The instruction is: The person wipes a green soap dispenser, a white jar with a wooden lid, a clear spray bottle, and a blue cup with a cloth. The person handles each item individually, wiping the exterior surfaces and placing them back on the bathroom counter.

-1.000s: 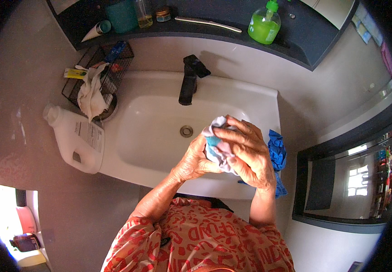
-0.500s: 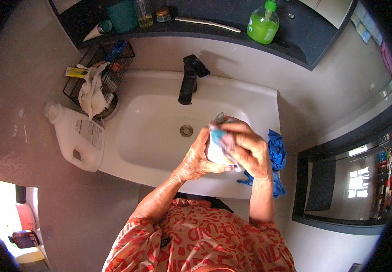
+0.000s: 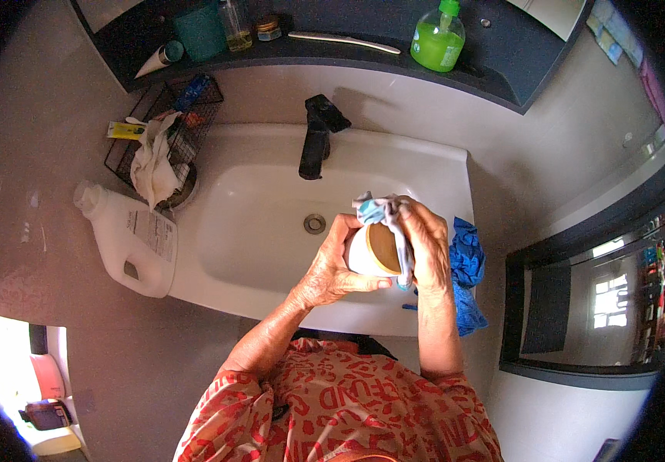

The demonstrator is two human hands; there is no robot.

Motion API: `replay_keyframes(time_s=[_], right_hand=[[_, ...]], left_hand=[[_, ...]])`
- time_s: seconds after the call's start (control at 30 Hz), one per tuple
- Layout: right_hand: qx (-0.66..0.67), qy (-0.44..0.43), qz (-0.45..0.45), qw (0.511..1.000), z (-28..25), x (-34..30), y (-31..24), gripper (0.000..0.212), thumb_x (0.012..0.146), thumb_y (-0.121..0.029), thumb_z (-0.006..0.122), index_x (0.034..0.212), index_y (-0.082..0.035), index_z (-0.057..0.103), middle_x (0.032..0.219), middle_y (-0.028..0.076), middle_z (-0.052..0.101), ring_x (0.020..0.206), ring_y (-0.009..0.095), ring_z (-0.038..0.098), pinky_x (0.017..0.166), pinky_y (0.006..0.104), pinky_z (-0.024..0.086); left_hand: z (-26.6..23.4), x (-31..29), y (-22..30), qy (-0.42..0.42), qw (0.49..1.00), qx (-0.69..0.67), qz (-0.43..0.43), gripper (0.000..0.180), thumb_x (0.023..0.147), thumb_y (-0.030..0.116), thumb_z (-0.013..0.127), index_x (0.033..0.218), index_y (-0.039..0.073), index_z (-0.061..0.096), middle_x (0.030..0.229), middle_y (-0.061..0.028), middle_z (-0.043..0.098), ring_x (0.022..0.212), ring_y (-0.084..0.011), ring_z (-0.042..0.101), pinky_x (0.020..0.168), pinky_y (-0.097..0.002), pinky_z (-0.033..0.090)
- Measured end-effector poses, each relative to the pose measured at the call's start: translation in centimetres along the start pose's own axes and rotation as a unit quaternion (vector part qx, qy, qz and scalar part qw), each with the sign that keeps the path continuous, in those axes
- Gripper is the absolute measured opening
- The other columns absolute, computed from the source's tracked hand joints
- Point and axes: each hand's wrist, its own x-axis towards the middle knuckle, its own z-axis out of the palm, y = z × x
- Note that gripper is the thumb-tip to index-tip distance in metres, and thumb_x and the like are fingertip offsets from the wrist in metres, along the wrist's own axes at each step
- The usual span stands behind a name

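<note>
Over the front right part of the white sink (image 3: 232, 254), my left hand (image 3: 326, 271) grips a small white round container (image 3: 359, 256) from its left side. A smooth tan, wood-coloured end of the container faces right; whether it is a lid or a base I cannot tell. My right hand (image 3: 428, 250) is closed on a crumpled grey and teal cloth (image 3: 379, 209), which drapes along the container's far and right edges. Part of the cloth is hidden by the fingers. Behind my hands are the black faucet (image 3: 315, 146) and the drain (image 3: 314, 223).
A blue cloth (image 3: 467, 258) hangs over the sink's right edge. At left stand a white jug (image 3: 128, 239) and a black wire basket (image 3: 209, 104) holding a white cloth (image 3: 152, 165). The dark shelf (image 3: 332, 65) above bears a green soap bottle (image 3: 438, 42) and toiletries.
My right hand and the cloth have shifted from across the container's end to its right edge, uncovering the tan surface. My left hand keeps its grip. The view has shifted slightly.
</note>
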Motion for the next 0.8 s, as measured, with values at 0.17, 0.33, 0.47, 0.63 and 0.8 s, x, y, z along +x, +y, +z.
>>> replay_keyframes(time_s=[0.17, 0.33, 0.47, 0.63, 0.8], right_hand=[[0.087, 0.116, -0.018, 0.989, 1.3, 0.2, 1.9, 0.036, 0.091, -0.028, 0.041, 0.106, 0.002, 0.054, 0.097, 0.011, 0.06, 0.088, 0.018, 0.058, 0.078, 0.0293, 0.046], [0.017, 0.165, -0.074, 0.983, 4.1, -0.8, 3.0, 0.044, 0.094, -0.033, 0.032, 0.121, 0.001, 0.043, 0.113, 0.015, 0.052, 0.102, 0.023, 0.054, 0.088, 0.0332, 0.043], [0.055, 0.178, -0.022, 0.982, 6.9, -3.2, 3.2, 0.052, 0.095, -0.028, 0.031, 0.138, -0.001, 0.018, 0.135, 0.019, 0.029, 0.126, 0.027, 0.031, 0.102, 0.0363, 0.027], [-0.198, 0.19, -0.189, 0.943, 7.0, -4.0, 5.0, 0.053, 0.093, -0.03, 0.037, 0.136, -0.001, 0.023, 0.134, 0.02, 0.03, 0.124, 0.033, 0.031, 0.103, 0.0418, 0.023], [-0.179, 0.167, -0.145, 0.959, 4.0, -2.3, 4.6, 0.052, 0.093, -0.037, 0.037, 0.13, -0.001, 0.035, 0.126, 0.018, 0.044, 0.114, 0.027, 0.047, 0.096, 0.0357, 0.037]], left_hand=[[0.1, 0.2, 0.3, 0.026, 0.997, -0.069, -0.004, 0.081, 0.056, 0.028, 0.086, 0.116, 0.003, 0.035, 0.113, -0.0123, 0.046, 0.108, -0.0191, 0.045, 0.094, -0.0352, 0.038], [-0.3, 0.5, -0.6, 0.093, 0.992, -0.073, 0.043, 0.077, 0.063, 0.034, 0.081, 0.117, 0.003, 0.035, 0.113, -0.0095, 0.047, 0.108, -0.0177, 0.045, 0.094, -0.0333, 0.037], [0.0, 0.9, -0.2, 0.116, 0.977, -0.174, 0.05, 0.071, 0.07, 0.034, 0.076, 0.119, 0.004, 0.035, 0.113, -0.0085, 0.049, 0.107, -0.016, 0.046, 0.094, -0.0318, 0.036], [0.0, 0.7, -0.6, 0.116, 0.961, -0.25, 0.034, 0.073, 0.072, 0.038, 0.073, 0.125, 0.004, 0.036, 0.117, -0.008, 0.05, 0.109, -0.0148, 0.046, 0.094, -0.0316, 0.037], [-0.3, 0.5, 0.1, 0.068, 0.968, -0.239, 0.028, 0.081, 0.07, 0.042, 0.074, 0.13, 0.005, 0.033, 0.12, -0.0073, 0.049, 0.112, -0.0163, 0.045, 0.097, -0.0322, 0.035]])
